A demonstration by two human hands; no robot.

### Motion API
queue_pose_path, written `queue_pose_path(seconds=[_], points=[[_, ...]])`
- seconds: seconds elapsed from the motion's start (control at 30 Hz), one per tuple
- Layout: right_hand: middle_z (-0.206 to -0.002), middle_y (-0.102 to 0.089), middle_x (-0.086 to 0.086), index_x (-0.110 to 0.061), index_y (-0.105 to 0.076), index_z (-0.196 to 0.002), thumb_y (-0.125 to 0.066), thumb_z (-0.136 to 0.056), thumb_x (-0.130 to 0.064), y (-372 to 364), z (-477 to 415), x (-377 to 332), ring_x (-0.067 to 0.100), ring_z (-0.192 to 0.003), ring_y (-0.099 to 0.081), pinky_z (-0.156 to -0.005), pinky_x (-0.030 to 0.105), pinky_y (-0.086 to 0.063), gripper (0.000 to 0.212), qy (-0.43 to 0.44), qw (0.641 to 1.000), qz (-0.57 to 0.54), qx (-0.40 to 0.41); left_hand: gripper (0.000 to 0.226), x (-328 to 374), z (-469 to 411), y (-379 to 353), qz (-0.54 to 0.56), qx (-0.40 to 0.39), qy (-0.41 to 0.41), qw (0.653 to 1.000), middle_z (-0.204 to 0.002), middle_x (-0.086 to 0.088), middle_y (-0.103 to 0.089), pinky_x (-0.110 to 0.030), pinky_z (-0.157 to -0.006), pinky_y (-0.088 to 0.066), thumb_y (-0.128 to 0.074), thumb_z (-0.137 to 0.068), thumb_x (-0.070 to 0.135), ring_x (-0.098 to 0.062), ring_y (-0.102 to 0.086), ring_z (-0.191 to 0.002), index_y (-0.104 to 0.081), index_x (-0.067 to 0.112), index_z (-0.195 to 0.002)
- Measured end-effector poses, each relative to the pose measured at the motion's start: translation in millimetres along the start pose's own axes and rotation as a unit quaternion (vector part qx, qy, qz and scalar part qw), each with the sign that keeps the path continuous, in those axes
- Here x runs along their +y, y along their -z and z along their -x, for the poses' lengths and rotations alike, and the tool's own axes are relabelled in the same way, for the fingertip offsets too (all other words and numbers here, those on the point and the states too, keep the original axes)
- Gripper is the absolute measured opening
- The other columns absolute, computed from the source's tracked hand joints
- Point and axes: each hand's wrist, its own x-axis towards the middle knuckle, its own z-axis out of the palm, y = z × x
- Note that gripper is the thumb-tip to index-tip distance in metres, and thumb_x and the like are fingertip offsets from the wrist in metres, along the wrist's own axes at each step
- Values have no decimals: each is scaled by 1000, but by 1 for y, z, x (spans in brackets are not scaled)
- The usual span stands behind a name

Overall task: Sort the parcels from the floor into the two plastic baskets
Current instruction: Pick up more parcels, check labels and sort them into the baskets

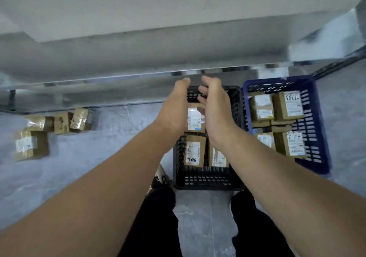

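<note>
Hovering above the black basket (pixel 206 183): left hand (pixel 174 110) and right hand (pixel 215 112), fingers (pixel 204 90) loose, grasping nothing. Between them, half hidden, a labelled parcel (pixel 195 119) inside that basket. On the floor (pixel 99 167), blurred parcels (pixel 31 145).

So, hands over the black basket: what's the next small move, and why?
Probably draw both hands back and reach left for a floor parcel: left hand and right hand look empty above the black basket, a labelled parcel lies inside between them, and several remain unsorted.
</note>
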Motion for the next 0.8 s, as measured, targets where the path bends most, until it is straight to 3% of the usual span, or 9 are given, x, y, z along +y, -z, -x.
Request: queue_pose_path(seconds=[0.07,0.13,0.2,0.27,0.37,0.47,0.53,0.6,0.8], points=[[-116,-69,-5,-26,-67,-108,-47,-107,-45,-8,26,-27,19,-124,-63,-116,51,-46,28,32,999,-6,3,50,25,22,11,6,5,-26,1000,-149,5,-51,-30,-99,-34,-31,-104,55,-13,-48,-133,-51,33,-145],[-130,-67,-11,-37,-69,-122,-48,-101,-50,-16,53,-57,12,-129,-60,-119,49,-44,32,64,998,-3,7,59,52,45,24,-3,12,-54,998,-159,2,-41,-38,-114,-30,-30,-103,59,-19,-39,-144,-41,32,-154],[-143,-64,-9,-35,-65,-136,-48,-100,-52,-22,75,-84,13,-135,-57,-120,48,-43,44,81,996,-7,27,61,79,68,38,-10,9,-77,997,-161,2,-38,-46,-122,-24,-27,-103,61,-20,-36,-146,-39,34,-156],[-142,-64,-8,-31,-64,-141,-45,-109,-45,-23,97,-111,14,-134,-57,-121,50,-42,40,93,995,-13,38,58,106,91,51,-6,11,-91,996,-160,2,-40,-49,-123,-23,-26,-102,61,-21,-36,-146,-42,37,-153],[-134,-65,-11,-39,-64,-129,-42,-109,-49,-26,134,-153,13,-129,-57,-120,50,-43,31,125,991,-4,43,55,145,130,68,-1,7,-124,992,-155,2,-45,-50,-122,-22,-24,-103,61,-21,-37,-144,-45,41,-150],[-140,-66,-6,-35,-69,-122,-41,-89,-60,-26,173,-195,12,-129,-57,-117,43,-45,49,177,983,-12,43,55,180,175,80,-5,15,-173,985,-153,2,-47,-51,-123,-22,-26,-102,63,-22,-39,-143,-48,40,-147],[-148,-63,-4,-32,-69,-134,-40,-86,-59,-23,197,-220,13,-135,-56,-120,45,-44,62,201,979,-18,32,62,198,206,85,-6,29,-199,980,-155,3,-46,-51,-123,-22,-27,-98,68,-22,-37,-145,-46,40,-149],[-153,-60,-7,-34,-65,-145,-41,-89,-58,-19,222,-244,16,-142,-54,-124,50,-41,65,226,974,-19,19,59,213,241,86,0,44,-223,974,-156,3,-45,-52,-123,-22,-25,-101,66,-22,-36,-146,-42,42,-152],[-151,-62,-4,-32,-66,-138,-39,-84,-57,3,306,-308,17,-142,-55,-125,49,-40,65,324,944,-15,-55,64,246,349,73,41,114,-306,944,-153,5,-47,-52,-122,-23,-30,-94,69,-22,-37,-145,-44,42,-150]])
